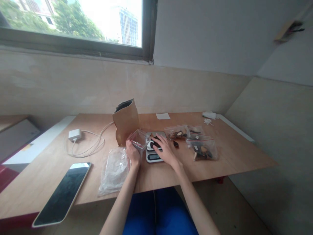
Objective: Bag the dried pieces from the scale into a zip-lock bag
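Observation:
My left hand (133, 152) is closed on a clear zip bag (139, 139), whose mouth gapes beside the scale. My right hand (165, 148) reaches over a small kitchen scale (148, 158), its fingers apart and touching or just above dark and brown dried pieces (155, 143) on the plate. Those fingers partly hide the pieces, and I cannot tell whether any is gripped. A single dark dried piece (175, 144) lies on the table right of the scale. Flat empty clear bags (114, 171) lie left of my left hand.
A brown paper bag (126, 122) stands open behind my left hand. Filled zip bags (205, 150) lie on the right. A phone (62, 194) overhangs the front table edge at left. A white charger (74, 134) with cable and a white paper (163, 116) lie farther back.

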A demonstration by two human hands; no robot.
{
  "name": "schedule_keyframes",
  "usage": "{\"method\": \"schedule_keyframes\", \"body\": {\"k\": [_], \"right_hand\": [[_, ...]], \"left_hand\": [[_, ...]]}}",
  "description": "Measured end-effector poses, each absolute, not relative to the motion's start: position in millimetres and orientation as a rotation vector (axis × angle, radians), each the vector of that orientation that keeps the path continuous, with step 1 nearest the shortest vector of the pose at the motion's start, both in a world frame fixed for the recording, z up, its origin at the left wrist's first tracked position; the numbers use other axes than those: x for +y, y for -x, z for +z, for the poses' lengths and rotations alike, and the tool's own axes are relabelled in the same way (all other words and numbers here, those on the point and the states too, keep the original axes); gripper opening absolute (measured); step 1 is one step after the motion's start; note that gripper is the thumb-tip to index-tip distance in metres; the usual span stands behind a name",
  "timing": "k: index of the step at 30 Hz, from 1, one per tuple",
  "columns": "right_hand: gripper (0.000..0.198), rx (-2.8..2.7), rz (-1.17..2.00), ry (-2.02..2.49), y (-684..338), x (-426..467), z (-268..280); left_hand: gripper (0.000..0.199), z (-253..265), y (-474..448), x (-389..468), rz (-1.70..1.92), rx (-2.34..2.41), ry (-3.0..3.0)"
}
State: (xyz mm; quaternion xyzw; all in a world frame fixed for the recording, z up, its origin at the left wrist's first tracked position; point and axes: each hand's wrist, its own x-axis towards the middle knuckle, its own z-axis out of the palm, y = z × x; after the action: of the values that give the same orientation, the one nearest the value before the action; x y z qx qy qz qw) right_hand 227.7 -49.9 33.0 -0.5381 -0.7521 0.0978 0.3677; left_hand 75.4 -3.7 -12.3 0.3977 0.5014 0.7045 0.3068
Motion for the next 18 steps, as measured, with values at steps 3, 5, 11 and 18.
{"method": "schedule_keyframes", "body": {"k": [3,5,11,18], "right_hand": [[0.041,-2.045,0.27,1.404,-232,-54,15],[0.038,-2.051,0.267,1.394,-232,-55,10],[0.033,-2.027,0.252,1.349,-234,-55,14],[0.029,-2.044,0.263,1.301,-238,-51,23]], "left_hand": [[0.055,-11,-75,-5,1.867,1.329,-1.073],[0.054,-9,-75,-7,1.871,1.363,-1.07],[0.053,-7,-75,-9,1.859,1.422,-1.07],[0.053,-9,-75,-7,1.869,1.412,-1.067]]}}
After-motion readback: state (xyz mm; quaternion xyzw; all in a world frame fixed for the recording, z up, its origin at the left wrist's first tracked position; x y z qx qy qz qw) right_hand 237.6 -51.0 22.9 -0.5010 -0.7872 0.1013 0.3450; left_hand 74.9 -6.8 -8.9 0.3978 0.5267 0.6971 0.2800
